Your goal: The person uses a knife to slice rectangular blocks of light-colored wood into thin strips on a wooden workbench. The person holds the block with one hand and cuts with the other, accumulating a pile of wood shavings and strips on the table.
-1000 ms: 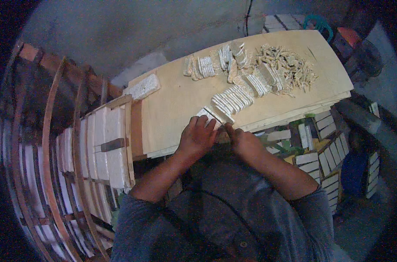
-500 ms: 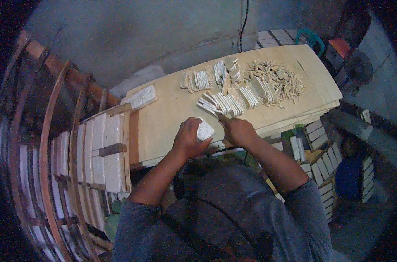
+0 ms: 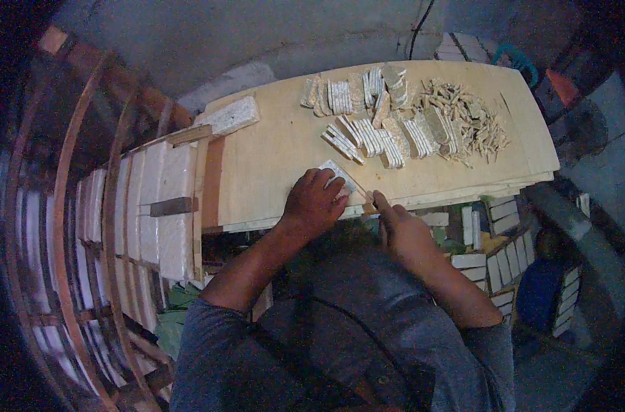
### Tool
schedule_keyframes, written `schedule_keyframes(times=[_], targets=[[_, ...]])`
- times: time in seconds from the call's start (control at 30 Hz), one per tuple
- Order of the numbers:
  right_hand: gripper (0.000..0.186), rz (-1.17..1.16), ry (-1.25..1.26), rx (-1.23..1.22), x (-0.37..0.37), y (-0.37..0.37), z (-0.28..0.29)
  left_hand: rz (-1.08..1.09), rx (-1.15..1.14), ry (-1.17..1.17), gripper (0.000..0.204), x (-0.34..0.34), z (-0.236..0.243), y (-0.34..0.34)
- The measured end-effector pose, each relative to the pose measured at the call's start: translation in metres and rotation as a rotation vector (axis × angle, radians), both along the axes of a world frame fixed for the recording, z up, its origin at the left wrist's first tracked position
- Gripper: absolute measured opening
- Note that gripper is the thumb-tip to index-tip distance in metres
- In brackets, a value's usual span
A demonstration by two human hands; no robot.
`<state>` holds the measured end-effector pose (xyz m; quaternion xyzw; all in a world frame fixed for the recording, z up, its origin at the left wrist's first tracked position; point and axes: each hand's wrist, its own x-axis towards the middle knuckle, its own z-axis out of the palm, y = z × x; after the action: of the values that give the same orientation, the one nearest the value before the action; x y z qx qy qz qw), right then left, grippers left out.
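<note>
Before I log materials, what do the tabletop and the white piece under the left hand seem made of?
Tabletop: probably plywood, matt; it's a flat, pale-tan sheet. White piece: possibly pressed tempeh, given its pale, mottled surface; material uncertain.

1 head-worn fisheye view looks down from above and near, facing the board (image 3: 274, 161) across the frame's upper centre.

Left hand (image 3: 316, 201) arched, right hand (image 3: 399, 228) curled

We can read no words, numbers or signs anywhere, whether on the pale wrapped slabs (image 3: 175, 240) at left, the plywood board (image 3: 271, 154) or the stacked packs (image 3: 510, 257) at right.
</note>
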<state>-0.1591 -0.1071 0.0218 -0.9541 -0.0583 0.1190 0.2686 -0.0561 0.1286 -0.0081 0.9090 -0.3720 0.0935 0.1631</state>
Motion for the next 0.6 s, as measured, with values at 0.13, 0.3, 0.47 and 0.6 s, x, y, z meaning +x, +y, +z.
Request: schedule_keyframes(times=[0.13, 0.3, 0.47, 0.6], targets=[[0.068, 0.047, 0.036, 0.026, -0.007, 0.001, 0.0, -0.01, 0.088, -0.039, 0.036, 0.0, 0.005, -0.003], [0.078, 0.073, 0.032, 0.013, -0.009, 0.003, -0.008, -0.025, 0.088, -0.087, 0.034, -0.001, 0.012, -0.006], [0.077, 0.102, -0.005, 0.068, -0.001, 0.007, -0.007, -0.038, 0.061, -0.029, 0.029, -0.002, 0.008, -0.003], [0.077, 0.117, 0.043, 0.073, 0.034, 0.013, -0.025, -0.082, 0.047, -0.143, 0.037, 0.0, 0.004, -0.002]])
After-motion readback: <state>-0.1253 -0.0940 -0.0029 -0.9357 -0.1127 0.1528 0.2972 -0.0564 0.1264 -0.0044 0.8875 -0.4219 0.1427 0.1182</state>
